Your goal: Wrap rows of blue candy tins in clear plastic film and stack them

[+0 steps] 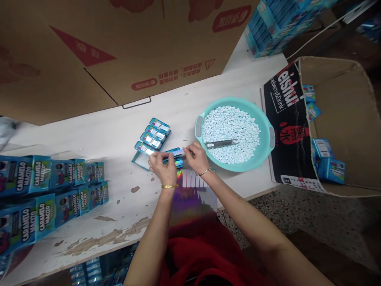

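My left hand (163,166) is closed at the fingertips on the left end of a small blue tin (173,152). My right hand (196,158) pinches the right end of a shiny strip (179,152) lying along that tin. Another small tin (178,163) sits just below, between the hands. To the upper left, several filled tins (154,132) stand in a row in an open blue display box (139,161). A holographic sheet with pale strips (193,178) lies under my wrists. Right of my hands is a turquoise basin (235,167) of pale candies (232,127), with a dark scoop (220,143) on them.
Large cardboard cartons (125,51) stand at the back. Stacked blue candy boxes (41,174) fill the left side, with more boxes (270,28) at the back right. An open carton (336,79) holding blue boxes stands at the right. The table's worn front edge (107,242) crosses below.
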Demonstrator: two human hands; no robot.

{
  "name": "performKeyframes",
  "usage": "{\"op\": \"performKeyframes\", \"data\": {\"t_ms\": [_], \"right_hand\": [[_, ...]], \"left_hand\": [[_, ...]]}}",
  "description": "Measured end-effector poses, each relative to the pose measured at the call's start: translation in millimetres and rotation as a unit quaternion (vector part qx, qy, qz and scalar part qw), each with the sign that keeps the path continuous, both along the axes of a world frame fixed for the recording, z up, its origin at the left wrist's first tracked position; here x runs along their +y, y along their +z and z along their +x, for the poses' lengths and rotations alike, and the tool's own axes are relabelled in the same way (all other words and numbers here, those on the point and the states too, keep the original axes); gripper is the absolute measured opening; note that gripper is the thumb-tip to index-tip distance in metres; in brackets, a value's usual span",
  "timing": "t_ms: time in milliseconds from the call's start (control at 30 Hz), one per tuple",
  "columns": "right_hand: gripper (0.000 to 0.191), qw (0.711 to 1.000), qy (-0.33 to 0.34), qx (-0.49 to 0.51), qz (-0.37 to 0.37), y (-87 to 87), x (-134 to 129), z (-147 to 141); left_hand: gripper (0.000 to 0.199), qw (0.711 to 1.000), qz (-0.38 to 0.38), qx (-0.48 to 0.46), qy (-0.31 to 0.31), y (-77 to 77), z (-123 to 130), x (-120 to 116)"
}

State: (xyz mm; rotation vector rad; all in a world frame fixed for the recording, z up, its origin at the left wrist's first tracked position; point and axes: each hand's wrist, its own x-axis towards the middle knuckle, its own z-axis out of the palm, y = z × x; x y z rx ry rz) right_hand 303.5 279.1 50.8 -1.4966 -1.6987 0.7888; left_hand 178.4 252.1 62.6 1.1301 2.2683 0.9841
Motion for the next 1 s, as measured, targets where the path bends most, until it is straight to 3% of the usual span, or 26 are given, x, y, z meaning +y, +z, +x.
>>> {"op": "performKeyframes", "data": {"t_ms": [400, 533, 633, 700, 1000], "right_hand": [[0.025, 1.000, -0.002, -0.009, -0.027, -12.9, 4.5, -2.8], [0.024, 0.998, -0.017, 0.033, -0.058, -25.8, 1.1, -4.4], [0.017, 0.981, -0.075, 0.116, -0.139, -40.5, -5.8, -7.3], [0.033, 0.961, -0.111, 0.168, -0.189, -48.2, -10.4, -9.3], [0.044, 0.921, -0.145, 0.249, -0.263, -64.4, -16.0, -21.6]], "left_hand": [[0.009, 0.998, -0.046, 0.025, 0.016, -1.2, 0.9, 4.0], [0.010, 0.997, -0.057, 0.042, 0.007, -1.3, 3.2, 4.1], [0.020, 0.997, -0.058, 0.041, 0.020, 0.3, 4.3, 4.6], [0.031, 0.997, -0.057, 0.037, 0.032, 2.0, 4.9, 5.3], [0.038, 0.997, -0.062, 0.019, 0.030, 3.9, 5.5, 7.8]]}}
